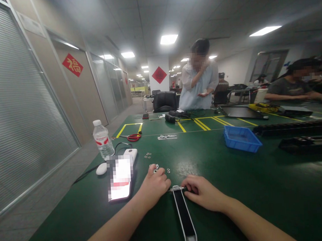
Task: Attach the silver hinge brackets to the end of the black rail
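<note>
A long, narrow white-framed piece (pixel 193 223) with a dark middle points away from me at the table's front. Its far end has a small crosswise fitting (pixel 176 188). My left hand (pixel 155 183) is closed at the left side of that fitting, thumb and forefinger together, with another finger stretched out beside small metal rings or nuts (pixel 168 170). At the fitting's right side, my right hand (pixel 202 192) has its fingers curled in and the thumb below. The fingers partly hide what they grip. More small flat pieces (pixel 147 155) lie farther back.
Left of my hands are a lit phone (pixel 121 182), a white mouse-like object (pixel 101 169), a water bottle (pixel 102 140) and red-handled scissors (pixel 134 137). A blue bin (pixel 242 139) stands at right. Across the green table (pixel 206 161) a person (pixel 198 80) stands; another sits at right.
</note>
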The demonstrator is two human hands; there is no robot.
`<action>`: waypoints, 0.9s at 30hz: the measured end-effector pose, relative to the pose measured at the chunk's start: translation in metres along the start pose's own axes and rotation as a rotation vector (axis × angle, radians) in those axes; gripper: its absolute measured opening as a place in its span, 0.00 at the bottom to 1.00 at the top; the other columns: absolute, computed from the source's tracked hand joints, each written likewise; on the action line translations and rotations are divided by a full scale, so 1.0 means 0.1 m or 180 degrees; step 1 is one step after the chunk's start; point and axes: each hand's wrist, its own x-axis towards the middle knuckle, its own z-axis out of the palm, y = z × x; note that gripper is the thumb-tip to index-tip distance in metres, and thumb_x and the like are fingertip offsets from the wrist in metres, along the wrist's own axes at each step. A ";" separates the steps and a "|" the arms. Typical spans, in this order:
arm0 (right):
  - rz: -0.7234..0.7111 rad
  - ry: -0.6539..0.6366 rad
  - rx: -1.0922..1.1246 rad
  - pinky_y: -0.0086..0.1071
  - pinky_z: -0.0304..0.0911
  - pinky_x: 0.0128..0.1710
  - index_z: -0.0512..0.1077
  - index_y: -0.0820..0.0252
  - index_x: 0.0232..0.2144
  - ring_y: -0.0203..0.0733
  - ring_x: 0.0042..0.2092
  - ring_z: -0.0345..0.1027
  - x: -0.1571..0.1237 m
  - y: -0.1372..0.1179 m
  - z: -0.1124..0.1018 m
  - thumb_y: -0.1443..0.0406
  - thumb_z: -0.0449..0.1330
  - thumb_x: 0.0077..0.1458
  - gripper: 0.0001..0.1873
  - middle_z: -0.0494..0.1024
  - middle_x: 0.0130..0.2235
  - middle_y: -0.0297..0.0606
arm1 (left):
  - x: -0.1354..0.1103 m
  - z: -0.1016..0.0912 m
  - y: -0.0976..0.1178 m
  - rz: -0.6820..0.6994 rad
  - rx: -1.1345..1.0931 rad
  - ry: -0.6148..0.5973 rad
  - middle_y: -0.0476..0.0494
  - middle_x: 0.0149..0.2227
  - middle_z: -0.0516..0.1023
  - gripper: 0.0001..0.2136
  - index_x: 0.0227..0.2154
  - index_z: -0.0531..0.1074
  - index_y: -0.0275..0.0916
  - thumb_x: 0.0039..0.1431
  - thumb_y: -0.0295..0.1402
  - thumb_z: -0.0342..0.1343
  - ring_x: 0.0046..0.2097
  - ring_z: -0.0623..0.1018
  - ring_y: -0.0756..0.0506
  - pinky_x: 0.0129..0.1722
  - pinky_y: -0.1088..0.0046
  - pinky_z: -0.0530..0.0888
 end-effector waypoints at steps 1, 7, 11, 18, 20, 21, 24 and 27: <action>0.0007 0.0001 -0.0009 0.26 0.54 0.28 0.72 0.61 0.32 0.34 0.28 0.58 0.00 0.00 0.00 0.74 0.56 0.48 0.08 0.64 0.27 0.30 | 0.00 0.01 0.00 0.0022 0.0015 0.0015 0.46 0.28 0.77 0.07 0.26 0.72 0.38 0.60 0.26 0.55 0.42 0.70 0.43 0.51 0.57 0.54; 0.0014 0.0010 -0.0062 0.26 0.54 0.28 0.71 0.61 0.32 0.34 0.28 0.58 0.01 0.00 0.01 0.74 0.56 0.48 0.08 0.64 0.27 0.30 | 0.01 0.04 0.01 0.0105 0.0073 0.0041 0.46 0.27 0.76 0.07 0.26 0.71 0.38 0.60 0.28 0.57 0.42 0.70 0.42 0.51 0.57 0.54; 0.0010 0.0012 -0.0092 0.26 0.53 0.28 0.72 0.61 0.32 0.34 0.28 0.58 0.02 0.00 0.02 0.74 0.56 0.48 0.09 0.64 0.27 0.30 | 0.03 0.04 0.00 0.0158 0.0108 -0.0009 0.44 0.29 0.77 0.06 0.27 0.72 0.37 0.60 0.28 0.56 0.41 0.71 0.42 0.50 0.58 0.56; -0.0024 0.0026 -0.0074 0.27 0.53 0.28 0.72 0.61 0.33 0.34 0.28 0.58 0.01 0.03 0.03 0.74 0.57 0.48 0.08 0.64 0.27 0.30 | 0.05 0.05 0.01 0.0136 0.0244 -0.0064 0.43 0.30 0.77 0.05 0.29 0.71 0.37 0.61 0.29 0.55 0.40 0.72 0.42 0.49 0.58 0.59; -0.0025 0.0025 -0.0052 0.26 0.53 0.28 0.72 0.61 0.33 0.34 0.28 0.58 0.01 0.03 0.03 0.74 0.56 0.48 0.09 0.64 0.27 0.31 | 0.04 0.06 0.01 0.0104 0.0267 -0.0069 0.43 0.31 0.77 0.05 0.29 0.71 0.37 0.61 0.29 0.55 0.41 0.72 0.41 0.49 0.58 0.59; -0.0021 0.0022 -0.0041 0.26 0.53 0.28 0.72 0.61 0.33 0.34 0.28 0.58 0.01 0.03 0.03 0.74 0.56 0.49 0.09 0.64 0.27 0.31 | 0.04 0.06 0.01 0.0086 0.0271 -0.0066 0.43 0.31 0.77 0.05 0.29 0.71 0.37 0.61 0.29 0.55 0.41 0.71 0.41 0.49 0.58 0.59; -0.0016 0.0008 -0.0039 0.26 0.53 0.28 0.72 0.61 0.33 0.34 0.28 0.58 0.01 0.03 0.02 0.74 0.56 0.49 0.08 0.64 0.28 0.31 | 0.04 0.07 0.02 0.0031 0.0232 -0.0039 0.44 0.32 0.76 0.05 0.30 0.71 0.37 0.61 0.29 0.55 0.42 0.71 0.41 0.50 0.58 0.58; -0.0004 -0.0009 -0.0055 0.27 0.54 0.28 0.72 0.61 0.33 0.34 0.28 0.58 0.02 0.02 0.02 0.74 0.56 0.49 0.08 0.65 0.28 0.31 | 0.03 0.09 0.01 -0.0033 0.0163 -0.0031 0.44 0.32 0.76 0.05 0.30 0.72 0.38 0.61 0.29 0.54 0.42 0.70 0.41 0.50 0.58 0.58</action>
